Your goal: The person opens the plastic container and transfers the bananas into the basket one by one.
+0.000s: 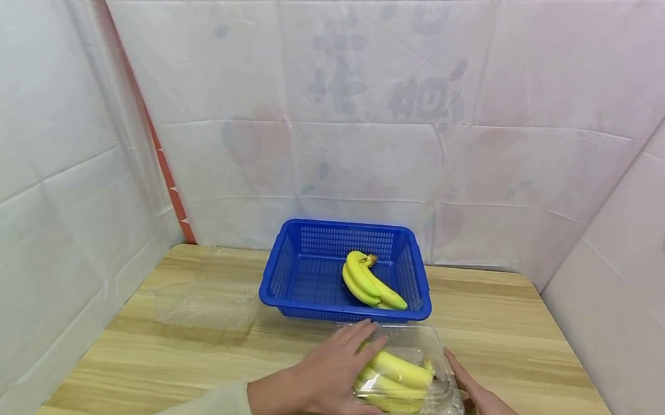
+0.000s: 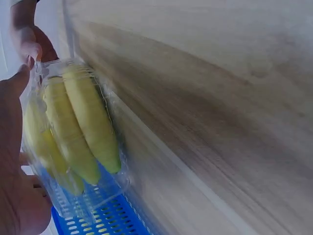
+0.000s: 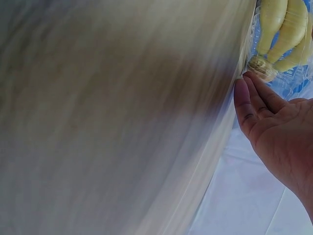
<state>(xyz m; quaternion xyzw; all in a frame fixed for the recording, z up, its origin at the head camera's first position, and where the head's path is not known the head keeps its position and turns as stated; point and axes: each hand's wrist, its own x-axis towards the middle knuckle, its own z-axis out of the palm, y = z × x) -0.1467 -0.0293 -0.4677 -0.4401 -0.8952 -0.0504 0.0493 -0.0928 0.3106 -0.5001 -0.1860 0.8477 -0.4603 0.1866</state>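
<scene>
A clear, thin-walled plastic clamshell box (image 1: 413, 374) holding a bunch of yellow bananas (image 1: 396, 379) lies on the pale wooden bench (image 1: 194, 358), just in front of the blue perforated plastic basket (image 1: 305, 270). That basket holds a second bunch of yellow bananas (image 1: 370, 281).

The left hand (image 1: 335, 375) rests over the box's left side with its fingers spread and nearly straight across the lid. The right hand (image 1: 483, 411) lies against the box's right edge, its straight fingertips (image 3: 249, 98) touching the rim rather than wrapping it. Neither hand clearly grips the box.

The likeliest trouble is slipping: the plastic looks smooth and springy, so flat fingers pressing from both sides could let the box slide out or skate toward the basket. A harder press might buckle the lid and bruise the fruit. If the lid is not fully latched, which cannot be told from these views, it could spring open when lifted. Left of the basket, another clear plastic tray (image 1: 207, 301) is hard to see and could be knocked.
</scene>
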